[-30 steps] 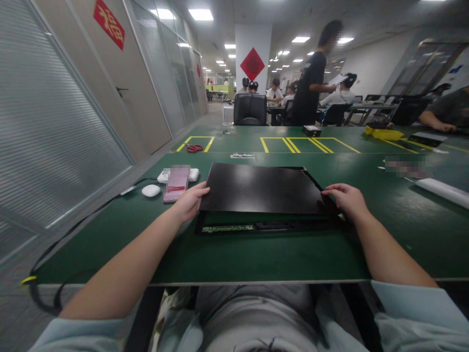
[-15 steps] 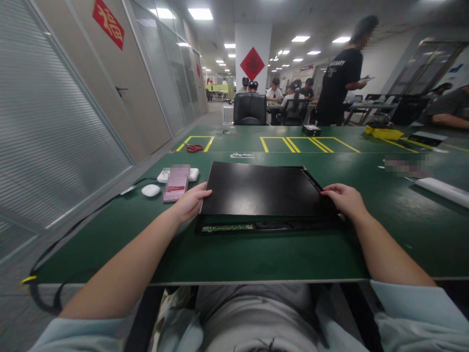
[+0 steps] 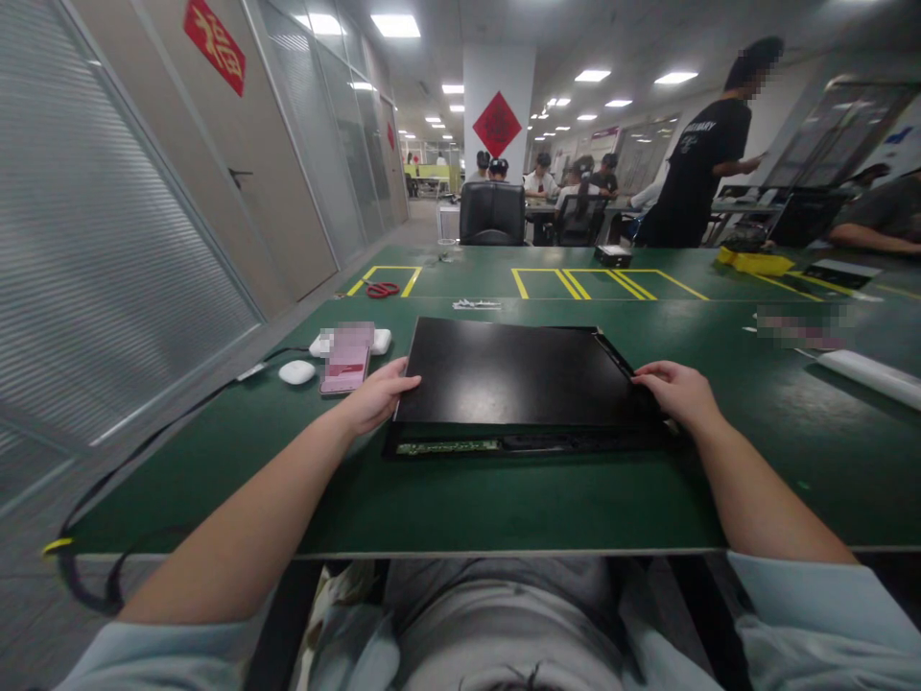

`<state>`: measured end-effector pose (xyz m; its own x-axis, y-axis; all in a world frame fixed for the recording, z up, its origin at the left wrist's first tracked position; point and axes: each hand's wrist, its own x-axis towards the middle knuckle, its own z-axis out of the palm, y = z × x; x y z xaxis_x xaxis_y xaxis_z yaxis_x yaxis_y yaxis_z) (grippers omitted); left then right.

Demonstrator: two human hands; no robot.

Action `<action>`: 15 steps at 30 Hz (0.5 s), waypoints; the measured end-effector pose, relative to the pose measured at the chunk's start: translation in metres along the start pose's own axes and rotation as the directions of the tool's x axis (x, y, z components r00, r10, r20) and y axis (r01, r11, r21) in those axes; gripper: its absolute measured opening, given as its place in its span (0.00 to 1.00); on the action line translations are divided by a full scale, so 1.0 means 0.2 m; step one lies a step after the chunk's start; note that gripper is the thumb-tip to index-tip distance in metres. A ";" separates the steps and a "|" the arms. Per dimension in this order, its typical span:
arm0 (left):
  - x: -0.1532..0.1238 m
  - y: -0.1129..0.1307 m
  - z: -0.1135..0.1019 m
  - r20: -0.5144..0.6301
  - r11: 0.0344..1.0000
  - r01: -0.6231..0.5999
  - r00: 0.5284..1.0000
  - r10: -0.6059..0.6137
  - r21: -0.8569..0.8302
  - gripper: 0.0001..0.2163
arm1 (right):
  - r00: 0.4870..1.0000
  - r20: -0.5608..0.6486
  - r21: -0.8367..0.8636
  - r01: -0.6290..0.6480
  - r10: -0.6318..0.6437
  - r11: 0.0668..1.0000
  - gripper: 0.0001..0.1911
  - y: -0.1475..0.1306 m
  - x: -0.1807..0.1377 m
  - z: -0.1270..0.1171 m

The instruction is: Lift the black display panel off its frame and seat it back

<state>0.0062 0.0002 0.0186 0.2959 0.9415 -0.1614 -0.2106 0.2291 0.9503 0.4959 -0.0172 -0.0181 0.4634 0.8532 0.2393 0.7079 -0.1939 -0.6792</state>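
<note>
A black flat screen panel [image 3: 496, 374] lies slightly skewed over a shallow black frame [image 3: 561, 443]. Along the frame's near side, a narrow green circuit board [image 3: 447, 447] shows below the panel's edge. My left hand [image 3: 375, 395] is closed on the panel's left edge, thumb on top and fingers partly hidden beneath. At the right side, my right hand [image 3: 677, 392] pinches the frame's border, close to the panel's right edge. The panel covers most of the frame's inside.
Left of the panel are a phone [image 3: 346, 360] and a white rounded case [image 3: 296, 372]. Red-handled scissors [image 3: 381, 289] and small white pieces [image 3: 476, 304] lie farther back on the green table [image 3: 504, 518]. A white roll [image 3: 874, 377] is at right. People are in the background.
My hands and the panel have barely moved; my left thumb sits slightly farther right. In the background, the standing person in black has moved to the right.
</note>
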 end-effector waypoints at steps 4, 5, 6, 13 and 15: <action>0.00 0.01 0.00 0.018 1.000 -0.016 1.000 0.016 -0.020 0.27 | 0.999 0.015 0.000 -0.037 0.037 0.999 0.12 -0.02 -0.02 -0.01; -0.01 0.01 0.01 0.025 1.000 -0.012 1.000 0.013 -0.023 0.27 | 0.999 0.021 -0.002 -0.045 0.045 0.999 0.12 -0.03 -0.02 -0.01; -0.01 0.01 0.01 0.031 1.000 -0.007 0.999 0.007 -0.025 0.26 | 0.998 0.027 -0.004 -0.053 0.053 0.999 0.12 -0.04 -0.03 -0.02; 0.00 0.01 0.02 -0.007 1.000 0.016 1.000 -0.016 -0.013 0.24 | 0.997 0.031 0.009 -0.067 0.066 0.998 0.14 -0.06 -0.05 -0.02; 0.00 0.01 0.01 -0.037 1.000 0.023 0.999 -0.023 -0.006 0.26 | 0.997 0.031 0.011 -0.064 0.064 0.998 0.14 -0.05 -0.04 -0.02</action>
<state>0.0088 0.0005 0.0201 0.2657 0.9445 -0.1931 -0.2096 0.2521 0.9447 0.4865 -0.0247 -0.0096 0.4909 0.8538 0.1735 0.6704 -0.2430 -0.7011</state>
